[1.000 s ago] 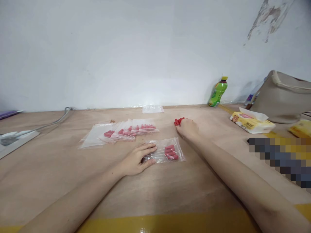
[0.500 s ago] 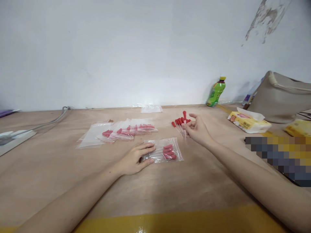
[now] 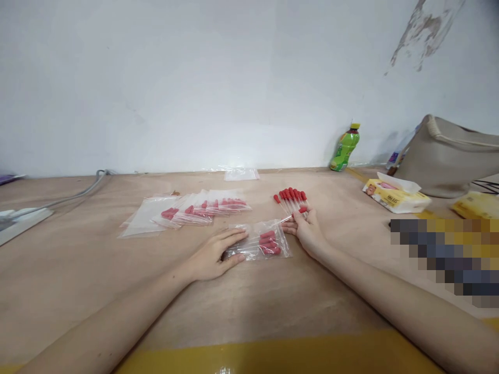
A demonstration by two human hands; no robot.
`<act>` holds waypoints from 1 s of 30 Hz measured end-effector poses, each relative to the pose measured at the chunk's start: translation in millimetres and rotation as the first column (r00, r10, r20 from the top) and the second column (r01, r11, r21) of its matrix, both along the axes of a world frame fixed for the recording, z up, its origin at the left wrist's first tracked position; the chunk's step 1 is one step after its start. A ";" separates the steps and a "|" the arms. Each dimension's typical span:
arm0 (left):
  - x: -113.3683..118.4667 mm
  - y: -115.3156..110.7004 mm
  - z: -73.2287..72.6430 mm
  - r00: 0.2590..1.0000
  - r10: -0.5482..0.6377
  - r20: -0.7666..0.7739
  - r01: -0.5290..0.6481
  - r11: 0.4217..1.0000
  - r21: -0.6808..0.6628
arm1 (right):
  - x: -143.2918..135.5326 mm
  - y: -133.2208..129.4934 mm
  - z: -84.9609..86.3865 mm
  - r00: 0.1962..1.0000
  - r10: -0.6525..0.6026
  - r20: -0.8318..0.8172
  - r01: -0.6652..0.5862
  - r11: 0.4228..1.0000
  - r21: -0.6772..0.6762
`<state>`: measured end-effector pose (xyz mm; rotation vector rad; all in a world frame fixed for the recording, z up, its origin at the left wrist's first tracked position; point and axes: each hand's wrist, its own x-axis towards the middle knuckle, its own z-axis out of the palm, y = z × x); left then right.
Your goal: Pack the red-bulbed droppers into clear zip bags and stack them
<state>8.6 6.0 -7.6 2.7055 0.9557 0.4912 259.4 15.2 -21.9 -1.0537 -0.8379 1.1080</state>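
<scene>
Slanting crosswise, held dropper [image 3: 302, 210], tip leftward

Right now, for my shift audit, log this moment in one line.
left grip: resting on clear bag | right grip: holding red-bulbed dropper | beyond: fanned droppers

An indoor work corner, home or workshop unclear: a brown table [image 3: 234, 306] edged with yellow tape [image 3: 296, 353] against a peeling white wall [image 3: 187, 93], bearing 1 drink bottle [image 3: 345, 150], tissues [image 3: 397, 197] and a bag [image 3: 448, 158].
</scene>
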 end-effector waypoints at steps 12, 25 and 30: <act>1.6 -2.0 3.2 1.000 0.002 0.029 -0.002 1.000 -0.007 | 20.8 -1.8 0.3 0.900 0.433 0.057 -0.427 0.900 -0.091; 2.1 -2.2 2.9 1.000 -0.005 0.030 0.004 1.000 0.026 | 11.5 -0.2 6.2 0.864 0.419 0.280 -0.391 0.908 -0.151; 2.2 -2.1 2.5 1.000 -0.005 0.030 0.004 1.000 0.017 | -4.1 1.2 -0.2 0.877 0.205 0.434 -0.175 0.979 -0.109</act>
